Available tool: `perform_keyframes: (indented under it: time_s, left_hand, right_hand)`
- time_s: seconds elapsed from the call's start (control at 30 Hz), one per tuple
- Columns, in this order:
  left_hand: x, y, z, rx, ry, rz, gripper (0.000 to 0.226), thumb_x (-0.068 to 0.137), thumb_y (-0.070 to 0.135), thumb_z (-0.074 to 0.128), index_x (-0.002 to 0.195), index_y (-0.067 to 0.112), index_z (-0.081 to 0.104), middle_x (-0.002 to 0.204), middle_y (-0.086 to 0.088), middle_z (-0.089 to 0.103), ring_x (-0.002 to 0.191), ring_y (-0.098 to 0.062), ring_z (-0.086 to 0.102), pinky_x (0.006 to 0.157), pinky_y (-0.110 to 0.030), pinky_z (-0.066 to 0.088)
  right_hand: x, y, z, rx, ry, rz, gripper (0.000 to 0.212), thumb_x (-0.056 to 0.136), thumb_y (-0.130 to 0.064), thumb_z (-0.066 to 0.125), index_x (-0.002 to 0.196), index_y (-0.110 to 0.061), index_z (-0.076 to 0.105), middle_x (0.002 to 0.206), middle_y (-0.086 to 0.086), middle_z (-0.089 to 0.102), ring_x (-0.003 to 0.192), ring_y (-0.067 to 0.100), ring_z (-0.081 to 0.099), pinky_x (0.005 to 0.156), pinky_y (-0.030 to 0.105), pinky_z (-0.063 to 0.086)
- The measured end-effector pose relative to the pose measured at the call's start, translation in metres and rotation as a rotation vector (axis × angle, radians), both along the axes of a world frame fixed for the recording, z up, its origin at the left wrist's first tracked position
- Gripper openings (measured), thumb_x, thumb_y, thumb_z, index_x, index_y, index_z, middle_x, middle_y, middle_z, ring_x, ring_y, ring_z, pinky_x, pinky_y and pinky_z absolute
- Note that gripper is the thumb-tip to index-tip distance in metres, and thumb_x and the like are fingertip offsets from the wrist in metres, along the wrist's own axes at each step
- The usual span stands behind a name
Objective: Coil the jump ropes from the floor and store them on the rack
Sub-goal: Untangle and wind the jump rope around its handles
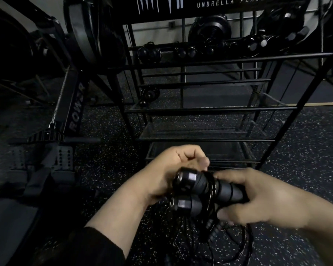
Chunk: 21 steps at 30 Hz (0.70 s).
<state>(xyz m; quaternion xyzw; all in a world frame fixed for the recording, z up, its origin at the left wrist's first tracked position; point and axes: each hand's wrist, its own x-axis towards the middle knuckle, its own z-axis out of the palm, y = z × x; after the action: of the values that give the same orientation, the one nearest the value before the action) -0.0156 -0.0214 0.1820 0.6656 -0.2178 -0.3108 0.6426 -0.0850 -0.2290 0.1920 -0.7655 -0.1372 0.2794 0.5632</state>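
Trailing cord [227, 244] blurring into dark floor [296, 141]

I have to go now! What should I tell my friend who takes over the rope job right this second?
Right hand grips the two black handles, side by side. Left hand is curled beside their caps, seemingly winding cord round them; what its fingers hold is hidden.
Cord: a few turns on the handles, the rest hangs in loose loops over the floor.
Rack: just ahead, some coiled ropes already on it.
Left: finish winding, then store this rope on the rack.
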Motion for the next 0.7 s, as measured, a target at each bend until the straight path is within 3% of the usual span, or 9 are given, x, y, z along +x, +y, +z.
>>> perform_keyframes:
  time_s: [0.1, 0.2, 0.3, 0.37, 0.43, 0.5, 0.6, 0.7]
  left_hand:
    - [-0.005, -0.003, -0.004, -0.037, 0.051, 0.093, 0.045, 0.092, 0.0, 0.048, 0.062, 0.025, 0.07, 0.061, 0.01, 0.06, 0.054, -0.003, 0.054, 0.051, -0.017, 0.04]
    - [-0.011, -0.005, -0.008, 0.014, 0.036, 0.168, 0.059, 0.102, -0.009, 0.04, 0.063, 0.026, 0.067, 0.055, 0.008, 0.049, 0.049, -0.006, 0.037, 0.048, -0.023, 0.024]
    - [-0.011, -0.012, -0.009, 0.076, 0.133, 0.216, 0.036, 0.109, 0.016, 0.04, 0.076, 0.019, 0.052, 0.059, 0.007, 0.036, 0.049, -0.007, 0.024, 0.049, -0.025, 0.017]
    - [-0.009, -0.014, -0.011, 0.156, 0.113, 0.2, 0.031, 0.11, 0.027, 0.041, 0.081, 0.016, 0.047, 0.06, 0.007, 0.037, 0.049, -0.007, 0.024, 0.048, -0.025, 0.017]
    - [-0.008, -0.014, -0.014, 0.333, -0.028, 0.162, 0.034, 0.109, 0.028, 0.043, 0.078, 0.015, 0.049, 0.058, 0.009, 0.045, 0.047, -0.007, 0.032, 0.049, -0.026, 0.022]
    - [-0.007, -0.016, -0.016, 0.578, -0.244, 0.123, 0.036, 0.106, 0.027, 0.046, 0.076, 0.01, 0.055, 0.06, 0.0, 0.054, 0.049, -0.009, 0.041, 0.051, -0.035, 0.032]
    - [-0.009, -0.018, -0.009, 0.842, -0.53, 0.043, 0.032, 0.101, 0.026, 0.049, 0.077, 0.007, 0.061, 0.063, -0.001, 0.057, 0.053, -0.014, 0.046, 0.053, -0.033, 0.039]
    - [-0.016, -0.017, 0.006, 0.973, -0.68, -0.078, 0.028, 0.098, 0.027, 0.049, 0.086, 0.013, 0.07, 0.073, -0.002, 0.066, 0.061, -0.017, 0.056, 0.06, -0.036, 0.053]
  right_hand:
    - [0.002, -0.008, 0.002, 0.108, 0.013, -0.167, 0.045, 0.075, -0.022, 0.08, 0.111, -0.005, 0.06, 0.085, 0.025, 0.069, 0.073, 0.025, 0.068, 0.063, 0.031, 0.056]
    - [0.004, -0.008, 0.003, 0.109, -0.006, -0.28, 0.04, 0.077, -0.022, 0.074, 0.107, -0.002, 0.055, 0.075, 0.018, 0.069, 0.065, 0.025, 0.066, 0.054, 0.029, 0.053]
    - [0.007, -0.008, 0.002, 0.151, -0.049, -0.487, 0.025, 0.078, -0.02, 0.076, 0.1, -0.017, 0.065, 0.077, 0.017, 0.07, 0.063, 0.025, 0.066, 0.051, 0.031, 0.051]
    - [0.01, -0.014, 0.001, 0.062, -0.096, -0.582, 0.028, 0.085, -0.02, 0.081, 0.11, -0.022, 0.067, 0.083, 0.014, 0.073, 0.067, 0.02, 0.068, 0.059, 0.035, 0.051]
    - [0.013, -0.02, -0.005, -0.17, -0.148, -0.592, 0.048, 0.086, -0.032, 0.078, 0.129, -0.019, 0.06, 0.086, 0.001, 0.075, 0.073, 0.009, 0.069, 0.067, 0.031, 0.049]
    - [0.013, -0.017, -0.011, -0.37, -0.165, -0.596, 0.064, 0.084, -0.043, 0.077, 0.138, -0.019, 0.053, 0.087, -0.005, 0.075, 0.069, 0.004, 0.068, 0.066, 0.028, 0.05]
    - [0.016, -0.012, -0.017, -0.466, -0.13, -0.571, 0.047, 0.086, -0.042, 0.074, 0.125, -0.024, 0.056, 0.066, 0.001, 0.068, 0.047, 0.013, 0.053, 0.047, 0.028, 0.039]
    - [0.019, -0.013, -0.017, -0.603, -0.165, -0.511, 0.021, 0.084, -0.033, 0.077, 0.096, -0.031, 0.06, 0.062, -0.003, 0.065, 0.041, 0.009, 0.051, 0.042, 0.026, 0.037]
